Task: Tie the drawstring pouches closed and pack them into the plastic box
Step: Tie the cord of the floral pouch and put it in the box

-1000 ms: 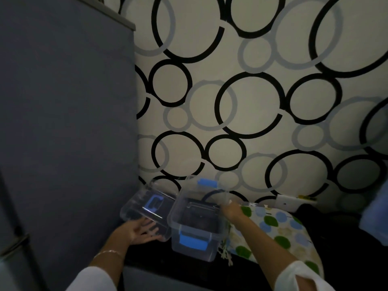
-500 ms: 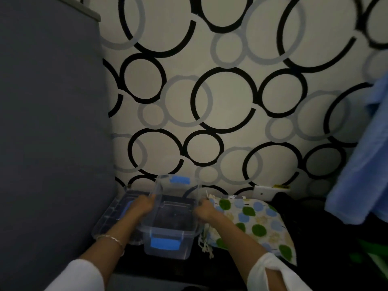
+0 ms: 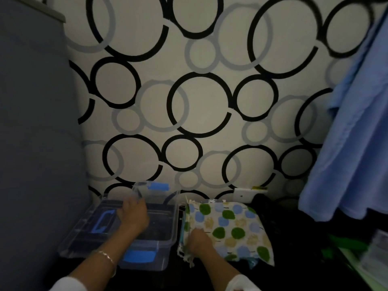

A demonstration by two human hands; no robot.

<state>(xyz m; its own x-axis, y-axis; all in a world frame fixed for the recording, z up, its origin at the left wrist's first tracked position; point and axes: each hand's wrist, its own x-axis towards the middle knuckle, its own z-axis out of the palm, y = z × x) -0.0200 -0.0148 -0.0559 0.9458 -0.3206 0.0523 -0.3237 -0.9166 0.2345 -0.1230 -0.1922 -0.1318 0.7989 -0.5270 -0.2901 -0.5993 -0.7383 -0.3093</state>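
The clear plastic box (image 3: pixel 168 227) with blue latches stands open on a dark surface near the wall. Its clear lid (image 3: pixel 84 232) with a blue handle lies flat just left of it. My left hand (image 3: pixel 132 215) lies over the box's left wall, fingers curled round the rim. Right of the box lies a flat stack of drawstring pouches (image 3: pixel 231 225), white cloth with green, blue and tan dots and frayed cords at the near left corner. My right hand (image 3: pixel 198 242) presses down on that corner, its fingers curled into the top pouch.
A tall grey cabinet side (image 3: pixel 37 143) closes off the left. The circle-patterned wall (image 3: pixel 199 101) stands right behind the box. Blue cloth (image 3: pixel 352 143) hangs at the right, with a white socket (image 3: pixel 241 195) low on the wall and green items (image 3: pixel 346 246) at bottom right.
My right hand left the box's right rim and came down on the pouches. My left hand went from the lid to the box's left rim. The view shifted left.
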